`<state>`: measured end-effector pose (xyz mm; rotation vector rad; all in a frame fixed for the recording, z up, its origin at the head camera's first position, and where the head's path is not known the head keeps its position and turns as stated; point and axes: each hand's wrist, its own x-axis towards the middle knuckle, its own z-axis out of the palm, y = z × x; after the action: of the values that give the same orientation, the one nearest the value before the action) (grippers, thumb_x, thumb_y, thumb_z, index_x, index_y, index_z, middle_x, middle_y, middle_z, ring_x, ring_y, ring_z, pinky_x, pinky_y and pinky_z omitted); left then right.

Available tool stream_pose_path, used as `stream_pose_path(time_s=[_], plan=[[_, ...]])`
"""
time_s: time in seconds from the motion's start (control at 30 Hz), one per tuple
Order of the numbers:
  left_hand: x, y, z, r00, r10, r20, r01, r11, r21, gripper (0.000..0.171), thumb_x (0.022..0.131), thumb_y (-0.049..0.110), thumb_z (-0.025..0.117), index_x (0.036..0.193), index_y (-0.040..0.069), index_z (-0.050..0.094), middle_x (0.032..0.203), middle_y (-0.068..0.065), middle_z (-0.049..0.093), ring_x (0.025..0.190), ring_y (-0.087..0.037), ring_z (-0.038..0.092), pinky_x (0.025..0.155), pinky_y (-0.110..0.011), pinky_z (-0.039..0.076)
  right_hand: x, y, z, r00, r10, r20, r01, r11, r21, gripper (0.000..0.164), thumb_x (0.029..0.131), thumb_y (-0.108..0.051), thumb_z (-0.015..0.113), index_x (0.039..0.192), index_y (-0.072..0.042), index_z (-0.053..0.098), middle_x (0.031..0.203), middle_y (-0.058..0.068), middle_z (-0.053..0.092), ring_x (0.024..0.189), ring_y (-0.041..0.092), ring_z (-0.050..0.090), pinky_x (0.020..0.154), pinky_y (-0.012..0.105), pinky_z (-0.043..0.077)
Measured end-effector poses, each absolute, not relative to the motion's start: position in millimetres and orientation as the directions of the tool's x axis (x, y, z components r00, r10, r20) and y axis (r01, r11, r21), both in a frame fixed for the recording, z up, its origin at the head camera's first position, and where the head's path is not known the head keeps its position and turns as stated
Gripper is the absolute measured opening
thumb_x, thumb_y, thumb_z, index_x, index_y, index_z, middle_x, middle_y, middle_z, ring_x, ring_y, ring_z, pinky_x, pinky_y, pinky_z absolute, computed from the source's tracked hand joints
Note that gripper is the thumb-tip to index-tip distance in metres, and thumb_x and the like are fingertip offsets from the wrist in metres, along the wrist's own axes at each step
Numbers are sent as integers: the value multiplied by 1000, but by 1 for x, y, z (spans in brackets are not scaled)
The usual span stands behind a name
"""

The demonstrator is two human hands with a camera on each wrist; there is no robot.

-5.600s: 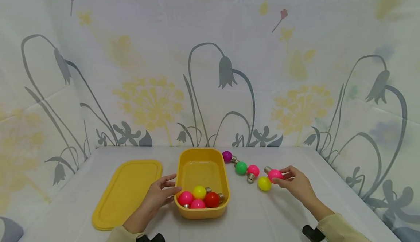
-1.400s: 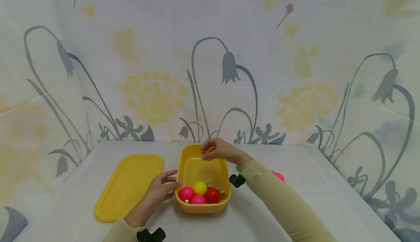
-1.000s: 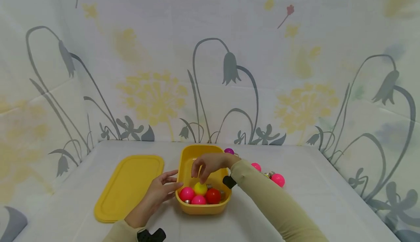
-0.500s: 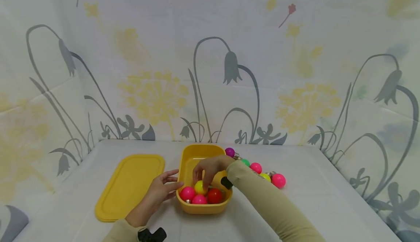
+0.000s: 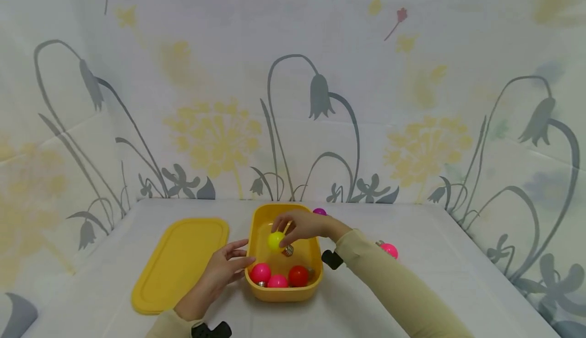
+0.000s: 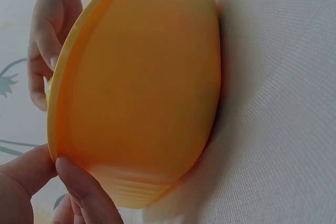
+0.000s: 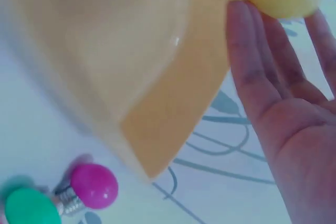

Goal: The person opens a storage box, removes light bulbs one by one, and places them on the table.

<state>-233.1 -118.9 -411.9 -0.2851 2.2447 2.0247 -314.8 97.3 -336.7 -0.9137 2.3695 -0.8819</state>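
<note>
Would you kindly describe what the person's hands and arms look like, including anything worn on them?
The left hand and right hand wear no gloves. The left sleeve and right sleeve match: plain, pale beige-yellow fabric reaching the wrists. A chunky black left wrist unit and right wrist unit sit near the cuffs. I see no cables or printed markings.

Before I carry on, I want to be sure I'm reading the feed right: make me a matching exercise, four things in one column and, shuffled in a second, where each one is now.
Things
1. Yellow bulb
2. Red bulb
3. Purple bulb
4. Yellow lid

Places
A. On the table, beside a green bulb
B. Flat, to the left of the yellow box
C. Held by the right hand
D. Inside the box, at its near end

Pairs: 1-C, 2-D, 3-A, 4-B
</note>
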Motion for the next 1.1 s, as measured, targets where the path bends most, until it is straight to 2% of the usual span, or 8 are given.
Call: stream_pose_path(time_s=[0.3,0.47,0.7,0.97,1.1], plan=[[-231,-118,-414,-987,-66,-149,-154,78,985,53,80,10,73,128,1,53,99,-12,54,75,-18,55,64,-29,52,-297,134,-332,-768,-638,63,-455,473,-754,32,79,-19,75,108,-11,61,100,1,60,90,20,58,78,31,51],[-231,-117,-413,-986,-71,-153,-158,83,984,52,80,10,73,128,1,53,100,-13,54,75,-18,55,64,-28,52,-289,156,-337,-829,-535,165,-468,500,-728,32,80,-22,75,107,-12,63,97,0,60,84,18,57,76,29,52],[-230,-117,-411,-983,-72,-171,-178,96,979,53,80,12,73,128,3,53,101,-13,54,76,-19,55,65,-29,53,-282,183,-352,-919,-341,198,-364,538,-760,33,78,-24,76,106,-14,64,97,-1,61,86,19,58,72,29,53],[-231,-117,-412,-982,-74,-171,-178,90,980,53,80,13,73,128,3,53,102,-13,53,77,-19,55,66,-29,53,-280,202,-372,-956,-205,212,-293,569,-769,31,77,-18,77,104,-11,64,96,4,60,82,20,57,63,28,52],[-231,-118,-413,-982,-72,-176,-182,91,979,53,81,14,73,129,4,53,103,-13,53,78,-20,55,67,-29,53,-281,202,-382,-958,-172,229,-285,633,-720,29,75,-15,78,100,-10,65,92,3,59,80,19,56,64,28,52]])
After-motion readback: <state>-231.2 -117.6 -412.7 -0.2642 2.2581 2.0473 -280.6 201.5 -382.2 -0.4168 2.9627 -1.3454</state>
